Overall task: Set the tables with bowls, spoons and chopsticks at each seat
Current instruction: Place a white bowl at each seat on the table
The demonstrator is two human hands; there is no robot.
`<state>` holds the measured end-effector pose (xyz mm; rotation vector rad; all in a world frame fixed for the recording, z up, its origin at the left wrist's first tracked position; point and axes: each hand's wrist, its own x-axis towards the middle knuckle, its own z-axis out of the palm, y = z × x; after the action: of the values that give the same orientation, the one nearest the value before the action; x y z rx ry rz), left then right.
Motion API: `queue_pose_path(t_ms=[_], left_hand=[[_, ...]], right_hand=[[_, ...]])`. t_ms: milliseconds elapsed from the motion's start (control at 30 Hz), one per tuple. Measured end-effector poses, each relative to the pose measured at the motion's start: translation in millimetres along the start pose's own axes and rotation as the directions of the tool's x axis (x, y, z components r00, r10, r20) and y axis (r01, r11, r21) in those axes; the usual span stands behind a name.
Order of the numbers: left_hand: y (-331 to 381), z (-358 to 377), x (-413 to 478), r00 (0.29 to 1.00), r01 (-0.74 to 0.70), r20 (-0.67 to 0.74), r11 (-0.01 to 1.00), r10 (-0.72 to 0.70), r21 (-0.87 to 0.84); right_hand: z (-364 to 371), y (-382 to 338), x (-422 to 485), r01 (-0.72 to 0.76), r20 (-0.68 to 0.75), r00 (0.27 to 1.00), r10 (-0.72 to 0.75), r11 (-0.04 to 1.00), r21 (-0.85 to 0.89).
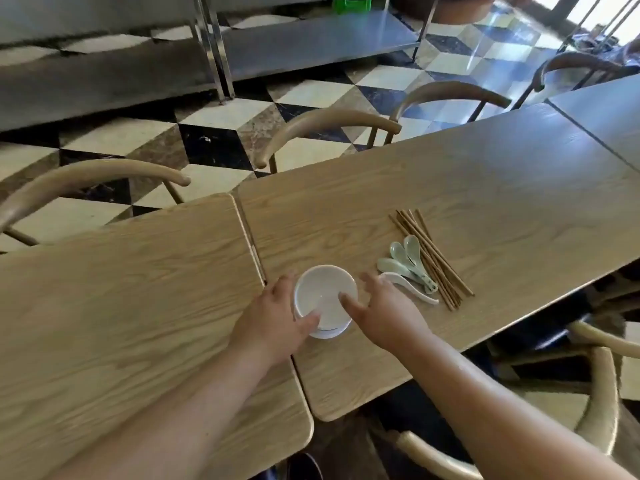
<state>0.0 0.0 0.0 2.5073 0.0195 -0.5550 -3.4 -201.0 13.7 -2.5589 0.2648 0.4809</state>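
Observation:
A stack of white bowls [323, 292] stands on the middle wooden table [485, 202], near its left edge. My left hand [273, 317] grips the stack's left side with the thumb on the near rim. My right hand [384, 306] holds the right side, thumb inside the top bowl. Just right of the bowls lie several ceramic spoons [405, 268], pale green ones and a white one. A bundle of brown chopsticks [429, 254] lies beside them, pointing away from me.
A second wooden table [121, 306] butts against the left side, a third [606, 109] sits far right. Curved-back wooden chairs [329, 126] line the far side, others [599, 393] stand near right. Steel shelving [311, 39] stands beyond on the checkered floor.

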Motion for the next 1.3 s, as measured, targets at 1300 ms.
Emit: queue_pose_path(t_ms=[1300], left_hand=[[-8.8,40.0,9.0,0.856,0.515,0.436,0.391,-0.277,-0.763]], right_hand=[[19.3,8.2,23.1,-0.550,0.477,0.835,0.272,0.431,0.716]])
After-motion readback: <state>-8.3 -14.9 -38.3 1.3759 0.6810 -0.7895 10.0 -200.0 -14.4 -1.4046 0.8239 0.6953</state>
